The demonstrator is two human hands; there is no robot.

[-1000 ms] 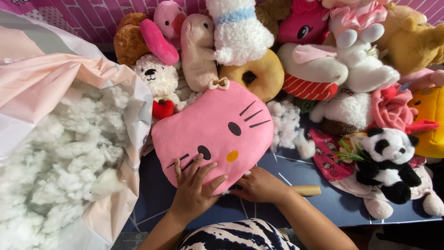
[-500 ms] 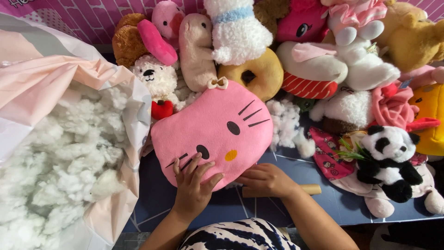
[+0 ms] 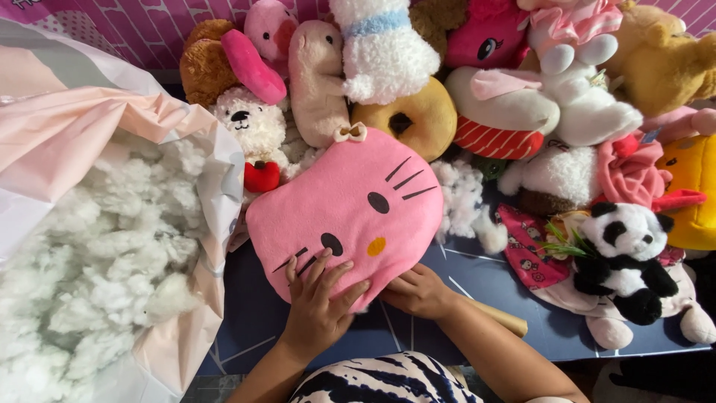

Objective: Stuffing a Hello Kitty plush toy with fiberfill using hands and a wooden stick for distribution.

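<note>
1. Head view, looking down: pink cat-face cushion (image 3: 350,205) lies flat on dark blue mat (image 3: 477,287), approx. in centre, bottom edge toward the person.
2. Left hand (image 3: 317,302) is pressed flat on lower edge of the cushion, fingers spread over the whisker marks; palm down, not closed around anything.
3. Right hand (image 3: 418,292) is at bottom edge of the cushion, just right of left hand. Fingers curl in and touch the fabric edge; if they pinch it or go inside, cannot tell, fingertips are hidden.
4. Cushion has small cream bow (image 3: 350,133) on top edge, black eyes and yellow nose.
5. On left side, big pale pink plastic bag (image 3: 89,123) stands open, full of white fibre stuffing (image 3: 97,254). Bag rim is just beside the cushion's left edge.
6. Behind the cushion is a pile of plush toys: white teddy bear (image 3: 253,123) w/ red apple, tan doughnut plush (image 3: 414,116), white fluffy toy w/ blue band (image 3: 384,48).
7. To the right, panda plush (image 3: 623,250) lies on a flat pink fabric piece, well apart from both hands.
8. Some loose stuffing (image 3: 462,194) lies between cushion and the toys at right.
9. Light wooden stick (image 3: 501,319) shows partly behind the right forearm, on the mat.
</note>
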